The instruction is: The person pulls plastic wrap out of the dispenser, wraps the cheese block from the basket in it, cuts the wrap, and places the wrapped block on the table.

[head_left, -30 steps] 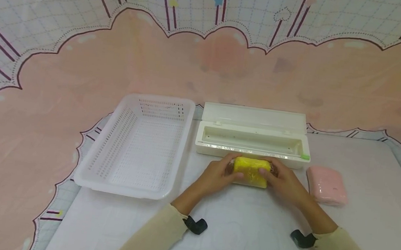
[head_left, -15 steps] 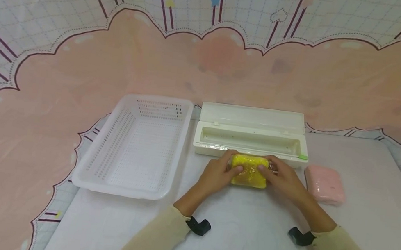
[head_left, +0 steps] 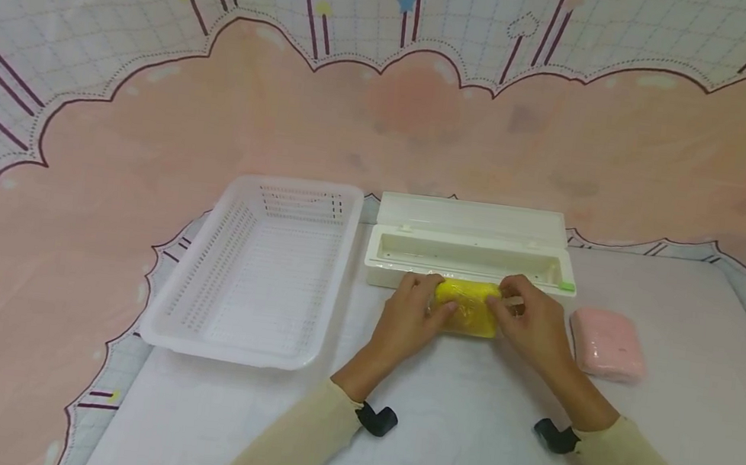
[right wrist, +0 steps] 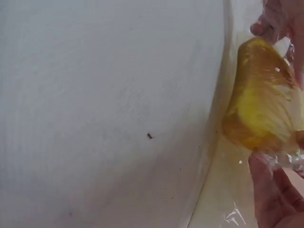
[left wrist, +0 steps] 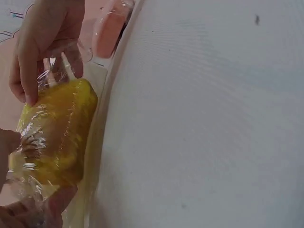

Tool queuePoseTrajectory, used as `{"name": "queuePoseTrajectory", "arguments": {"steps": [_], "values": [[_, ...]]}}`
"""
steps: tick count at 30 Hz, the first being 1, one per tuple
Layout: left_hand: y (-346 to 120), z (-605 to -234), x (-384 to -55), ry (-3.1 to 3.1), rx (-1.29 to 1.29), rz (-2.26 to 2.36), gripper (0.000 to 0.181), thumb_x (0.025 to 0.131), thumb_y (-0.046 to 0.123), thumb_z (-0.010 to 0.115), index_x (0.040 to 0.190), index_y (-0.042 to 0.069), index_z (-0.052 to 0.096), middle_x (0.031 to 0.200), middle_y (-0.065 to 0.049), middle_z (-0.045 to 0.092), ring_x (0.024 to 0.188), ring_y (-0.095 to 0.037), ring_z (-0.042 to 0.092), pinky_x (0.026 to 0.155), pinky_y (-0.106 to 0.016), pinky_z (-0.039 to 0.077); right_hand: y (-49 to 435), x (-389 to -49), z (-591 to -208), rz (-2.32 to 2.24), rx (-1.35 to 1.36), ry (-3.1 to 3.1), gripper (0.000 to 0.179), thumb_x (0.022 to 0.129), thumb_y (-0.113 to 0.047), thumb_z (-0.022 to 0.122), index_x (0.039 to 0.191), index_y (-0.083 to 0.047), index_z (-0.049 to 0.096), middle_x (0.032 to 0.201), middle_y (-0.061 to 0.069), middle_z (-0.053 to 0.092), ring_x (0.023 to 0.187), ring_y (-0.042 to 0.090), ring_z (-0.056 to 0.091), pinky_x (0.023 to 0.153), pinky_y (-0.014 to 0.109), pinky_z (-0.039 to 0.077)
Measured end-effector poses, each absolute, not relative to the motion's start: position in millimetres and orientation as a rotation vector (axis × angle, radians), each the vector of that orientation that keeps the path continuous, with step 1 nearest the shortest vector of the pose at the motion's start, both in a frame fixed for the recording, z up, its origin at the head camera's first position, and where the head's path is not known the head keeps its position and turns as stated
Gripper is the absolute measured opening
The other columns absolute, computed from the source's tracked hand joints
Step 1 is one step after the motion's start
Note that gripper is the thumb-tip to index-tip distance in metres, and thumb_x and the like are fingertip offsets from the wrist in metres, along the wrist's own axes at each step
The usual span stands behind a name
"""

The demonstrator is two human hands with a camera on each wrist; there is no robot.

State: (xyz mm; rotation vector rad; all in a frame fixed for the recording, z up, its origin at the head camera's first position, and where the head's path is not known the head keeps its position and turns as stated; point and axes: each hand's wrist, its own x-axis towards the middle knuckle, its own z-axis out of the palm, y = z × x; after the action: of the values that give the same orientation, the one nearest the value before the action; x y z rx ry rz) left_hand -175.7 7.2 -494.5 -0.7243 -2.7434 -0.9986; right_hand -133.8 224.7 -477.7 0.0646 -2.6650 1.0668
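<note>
A yellow block wrapped in clear plastic film (head_left: 470,316) is between the two hands, close in front of the long white box. The left hand (head_left: 405,317) grips its left end, thumb on the near face. The right hand (head_left: 535,324) holds the other end, its thumb at the block's edge and its fingers among loose film. In the left wrist view, crinkled film stretches between the right hand's fingers (left wrist: 28,80) and covers the yellow block (left wrist: 61,133). Film bunches at the right fingertips (right wrist: 261,166) in the right wrist view too.
The long white box (head_left: 382,274), its lid (head_left: 471,218) raised, stands behind the hands with a green tab (head_left: 567,287) at its right end. A white perforated basket (head_left: 228,350) stands left. A pink film-wrapped block (head_left: 609,345) lies right on the white-covered table (head_left: 458,457).
The block has been lifted slightly toward the white box. The right hand's fingers have moved up and curled at the block's right end, where dark, bunched material showed before.
</note>
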Motion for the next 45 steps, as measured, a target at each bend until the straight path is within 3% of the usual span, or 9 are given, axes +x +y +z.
{"name": "queuePoseTrajectory", "arguments": {"steps": [5, 11, 20, 29, 35, 41, 43, 45], "values": [[11, -491, -176, -2.687, -0.701, -0.734, 0.035, 0.101, 0.039, 0.063, 0.127, 0.016, 0.069, 0.11, -0.004, 0.062, 0.094, -0.017, 0.062, 0.073, -0.03, 0.053, 223, -134, -477, 0.853, 0.136, -2.646, 0.025, 0.094, -0.024, 0.074, 0.108, -0.003, 0.072, 0.097, 0.013, 0.07, 0.083, 0.028, 0.07, 0.069, 0.044, 0.06], [15, -488, -178, -2.59, -0.682, -0.625, 0.025, 0.097, 0.035, 0.07, 0.114, 0.016, 0.074, 0.102, -0.002, 0.065, 0.089, -0.018, 0.062, 0.071, -0.031, 0.052, 223, -134, -475, 0.769, 0.088, -2.732, 0.031, 0.096, -0.03, 0.072, 0.113, -0.004, 0.074, 0.094, 0.01, 0.072, 0.082, 0.024, 0.066, 0.068, 0.038, 0.055], [21, -483, -174, -2.542, -0.727, -0.658, 0.03, 0.091, 0.025, 0.073, 0.118, 0.012, 0.068, 0.114, -0.007, 0.063, 0.095, -0.023, 0.063, 0.074, -0.036, 0.052, 232, -128, -470, 0.952, 0.055, -2.771, 0.035, 0.098, -0.033, 0.069, 0.119, -0.006, 0.07, 0.104, 0.012, 0.072, 0.091, 0.028, 0.068, 0.064, 0.029, 0.056], [39, -475, -173, -2.509, -0.723, -0.57, 0.024, 0.095, 0.029, 0.068, 0.115, 0.016, 0.071, 0.117, -0.004, 0.062, 0.107, -0.022, 0.059, 0.08, -0.037, 0.048, 246, -120, -469, 0.944, -0.059, -2.585, 0.038, 0.096, -0.033, 0.072, 0.122, -0.006, 0.066, 0.101, 0.012, 0.07, 0.089, 0.025, 0.066, 0.071, 0.029, 0.052], [70, -455, -185, -2.58, -0.82, -0.533, 0.027, 0.103, 0.034, 0.058, 0.118, 0.017, 0.072, 0.119, -0.001, 0.067, 0.111, -0.02, 0.063, 0.086, -0.036, 0.053, 269, -118, -459, 0.999, -0.306, -2.508, 0.053, 0.096, -0.036, 0.071, 0.128, 0.002, 0.052, 0.116, 0.022, 0.055, 0.107, 0.036, 0.051, 0.079, 0.033, 0.04], [113, -442, -202, -2.804, -0.963, -0.769, 0.038, 0.109, 0.039, 0.046, 0.13, 0.017, 0.068, 0.126, 0.0, 0.069, 0.116, -0.016, 0.064, 0.101, -0.031, 0.052, 292, -123, -458, 1.163, -0.423, -2.628, 0.092, 0.091, -0.055, 0.071, 0.153, 0.002, 0.033, 0.151, 0.031, 0.04, 0.126, 0.051, 0.055, 0.096, 0.056, 0.053], [125, -439, -208, -2.872, -0.983, -0.838, 0.038, 0.109, 0.04, 0.045, 0.129, 0.017, 0.069, 0.122, 0.002, 0.07, 0.113, -0.013, 0.064, 0.1, -0.025, 0.051, 295, -124, -459, 1.262, -0.439, -2.668, 0.103, 0.089, -0.06, 0.07, 0.159, 0.0, 0.024, 0.159, 0.029, 0.035, 0.133, 0.051, 0.052, 0.101, 0.058, 0.05], [136, -437, -213, -2.917, -1.019, -0.888, 0.036, 0.108, 0.04, 0.047, 0.123, 0.018, 0.071, 0.11, 0.004, 0.072, 0.102, -0.01, 0.064, 0.091, -0.02, 0.051, 297, -127, -461, 1.291, -0.439, -2.699, 0.106, 0.088, -0.062, 0.072, 0.16, -0.002, 0.023, 0.159, 0.027, 0.038, 0.135, 0.047, 0.052, 0.101, 0.052, 0.053]]}}
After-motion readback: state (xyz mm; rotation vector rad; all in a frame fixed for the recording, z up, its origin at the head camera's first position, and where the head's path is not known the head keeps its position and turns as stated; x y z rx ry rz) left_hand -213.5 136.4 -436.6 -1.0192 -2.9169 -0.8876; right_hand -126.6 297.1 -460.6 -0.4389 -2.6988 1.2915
